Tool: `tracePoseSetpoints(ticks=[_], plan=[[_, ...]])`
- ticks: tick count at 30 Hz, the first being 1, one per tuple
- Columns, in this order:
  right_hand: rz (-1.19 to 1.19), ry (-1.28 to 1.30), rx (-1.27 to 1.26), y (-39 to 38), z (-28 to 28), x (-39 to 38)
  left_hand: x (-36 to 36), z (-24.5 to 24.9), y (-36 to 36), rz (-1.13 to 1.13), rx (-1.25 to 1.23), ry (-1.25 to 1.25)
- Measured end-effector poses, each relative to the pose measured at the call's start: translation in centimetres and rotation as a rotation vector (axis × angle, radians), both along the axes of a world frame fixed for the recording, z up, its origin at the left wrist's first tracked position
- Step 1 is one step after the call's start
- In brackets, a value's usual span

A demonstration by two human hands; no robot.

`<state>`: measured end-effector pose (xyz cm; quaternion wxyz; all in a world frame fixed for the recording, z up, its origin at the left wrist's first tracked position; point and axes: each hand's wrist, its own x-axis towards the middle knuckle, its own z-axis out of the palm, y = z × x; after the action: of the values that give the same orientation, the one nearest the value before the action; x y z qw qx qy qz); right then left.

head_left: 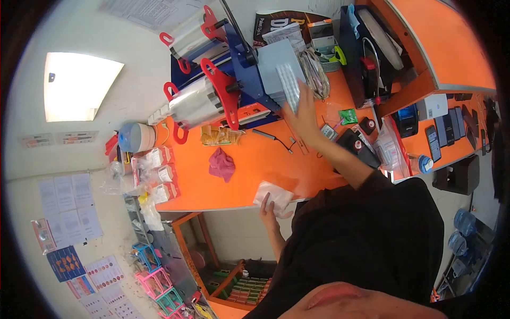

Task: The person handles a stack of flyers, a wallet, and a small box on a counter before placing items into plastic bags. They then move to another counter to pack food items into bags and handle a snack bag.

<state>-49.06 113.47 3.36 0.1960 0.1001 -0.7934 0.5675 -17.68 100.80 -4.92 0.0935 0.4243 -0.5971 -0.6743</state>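
- The ribbed strip (287,81) lies in front of the grey box (267,66), its long axis running from the right hand (304,116) away from the body, leaning slightly left.
- The right hand is nearer it, arm outstretched, thumb and fingers closed around its lower end.
- The left hand (269,211), well apart, has its fingers closed on a pale plastic stack (280,194) at the near edge of the worktop (249,169).
- Left of that stack, a pink cloth (222,165) lies crumpled.
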Motion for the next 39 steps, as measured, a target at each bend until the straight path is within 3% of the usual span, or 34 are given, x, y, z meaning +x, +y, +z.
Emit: tracePoseSetpoints(ticks=[4, 6, 7, 12, 14, 16, 18, 20, 22, 24, 26, 32, 34, 35, 37, 39], plan=[[-0.075, -0.004, 0.045, -3.8, -0.3, -9.0, -0.2, -0.4, 0.2, -0.005, 0.029, 0.053], [-0.153, -0.262, 0.394, -5.6, -0.2, -11.2, 0.4, -0.4, 0.4, -0.011, -0.041, 0.081], [-0.207, -0.208, 0.431, -6.2, -0.8, -11.7, 1.0, -0.6, 0.3, -0.019, -0.04, 0.053], [-0.193, -0.145, 0.37, -6.4, -3.2, -11.3, 3.2, -2.3, 0.3, -0.015, -0.071, 0.01], [-0.24, 0.014, 0.321, -6.0, -4.6, -12.1, 3.5, -1.5, 1.0, 0.039, -0.046, 0.007], [-0.243, -0.035, 0.244, -3.5, -4.0, -12.5, 3.8, -1.6, 1.0, 0.013, -0.025, 0.023], [-0.119, -0.247, 0.017, -0.8, -2.8, -12.8, 3.7, -1.7, 0.7, 0.016, -0.012, 0.052], [-0.078, -0.254, -0.084, 1.1, -4.5, -13.2, 3.4, -1.6, 0.6, -0.023, -0.08, -0.013], [-0.22, -0.277, -0.577, 3.1, -3.6, -11.4, 3.4, -2.9, -0.1, -0.004, 0.001, 0.015], [-0.344, -0.074, -0.142, 6.6, -4.0, -9.2, 2.7, -2.3, -0.1, 0.013, 0.078, 0.045], [-0.467, -0.06, 0.026, 9.2, -6.1, -7.0, 1.5, -0.6, 0.5, -0.008, -0.002, -0.004], [-0.599, -0.36, 0.246, 11.6, -14.3, -4.5, 2.0, -3.2, 0.4, -0.07, -0.016, 0.06], [-0.66, -0.227, 0.585, 11.7, -15.3, -5.7, 1.3, -1.9, 1.0, -0.081, -0.05, 0.039], [-0.655, -0.234, 0.587, 11.7, -16.2, -6.3, 1.1, -1.2, 1.3, -0.089, -0.083, 0.012], [-0.559, -0.033, 0.934, 11.9, -17.6, -8.4, 1.0, -1.0, 1.3, -0.095, -0.103, 0.023], [-0.544, -0.018, 1.042, 11.7, -18.1, -9.4, 1.0, -0.8, 1.3, -0.098, -0.113, 0.027]])
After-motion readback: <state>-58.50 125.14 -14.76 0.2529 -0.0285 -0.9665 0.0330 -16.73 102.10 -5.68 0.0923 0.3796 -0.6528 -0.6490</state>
